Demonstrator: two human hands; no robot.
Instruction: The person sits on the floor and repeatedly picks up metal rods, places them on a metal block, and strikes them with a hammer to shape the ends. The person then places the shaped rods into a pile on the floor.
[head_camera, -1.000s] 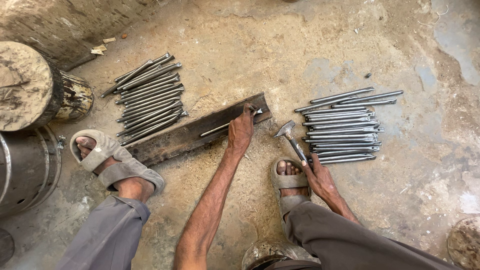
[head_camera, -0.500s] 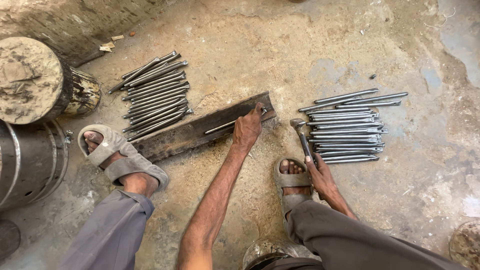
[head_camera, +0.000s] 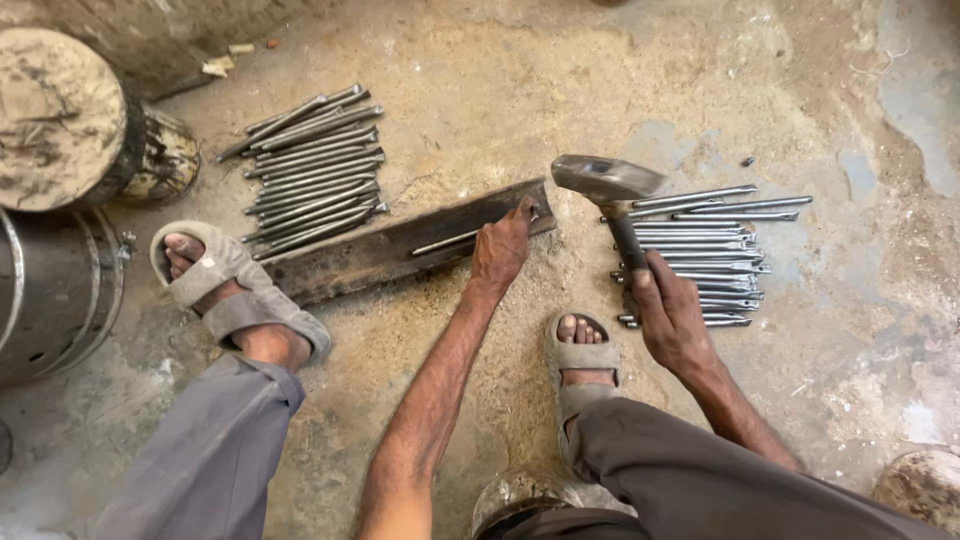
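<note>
**While the hammer stands raised: floor inventory, squatting position**

Item 1. My right hand (head_camera: 672, 318), fingers wrapped tight round the handle of the hammer (head_camera: 612, 195). Half a second ago its head sat low, close to the right-hand rods; a second ago lower still, beside my right sandal. It is now lifted, head up and large in view, above the floor between the bar's end and the right-hand rods.

Item 2. My left hand (head_camera: 502, 246), fingers pressed down on one thin rod (head_camera: 448, 241), pinning it along the top of the dark iron bar (head_camera: 385, 252). Position unchanged across all three moments.

Item 3. Iron bar, flat on the floor (head_camera: 520, 110), running slantwise from my left foot toward the hammer.

Item 4. Left pile of rods (head_camera: 308, 165), beyond the bar, lying roughly parallel. Unmoved.

Item 5. Right pile of rods (head_camera: 715, 255), stacked side by side, partly behind my right hand and the hammer handle. Unmoved.

Item 6. Left sandal (head_camera: 232, 290), at the bar's near end; right sandal (head_camera: 580, 365), between my two forearms.

Item 7. Wooden stump (head_camera: 60, 120), top left; metal drum (head_camera: 55, 290) just below it.
</note>
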